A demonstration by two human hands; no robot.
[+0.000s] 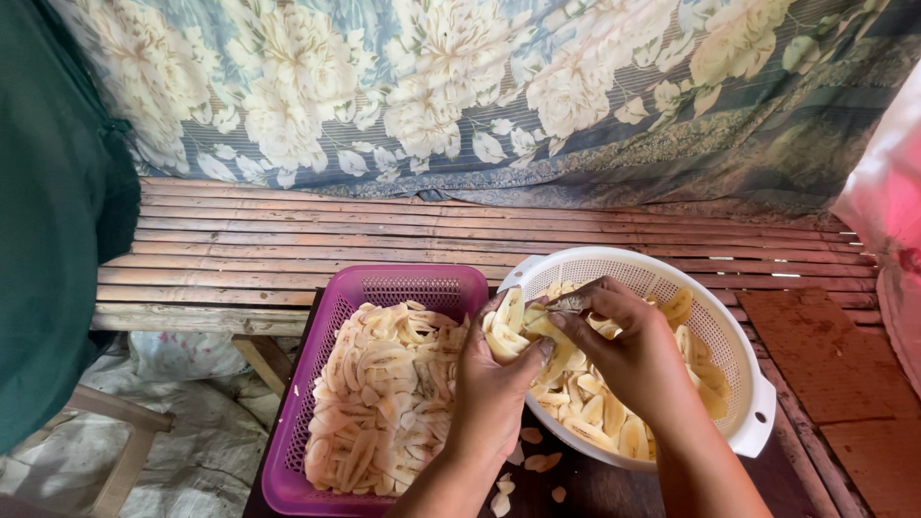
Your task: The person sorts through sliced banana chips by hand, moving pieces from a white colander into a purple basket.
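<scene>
overhead, a floral cloth (460, 86) in cream and blue hangs across the back, above a slatted wooden bench (384, 240) that runs the width of the view. a dark green cloth (48, 211) fills the left edge, and a pale pink and white sack (887, 211) shows at the right edge. on a dark table (595, 484) in front of the bench sit two containers just beside each other: a purple rectangular basket (384, 288) on the left, heaped with long thin banana slices (384, 403), and a round white colander (729, 336) on the right, partly filled with shorter, thicker banana pieces (604, 417). both hands work over the colander's near left rim. the left hand (494, 384) has its fingers curled up around a small stack of banana pieces (508, 326), holding them upright. the right hand (633, 355) reaches across from the right, its fingers narrowly pinched at the top of that stack, touching the pieces; something thin and greyish shows under its fingertips, too blurred to tell. a few loose slices (532, 465) lie on the table between the wrists.
</scene>
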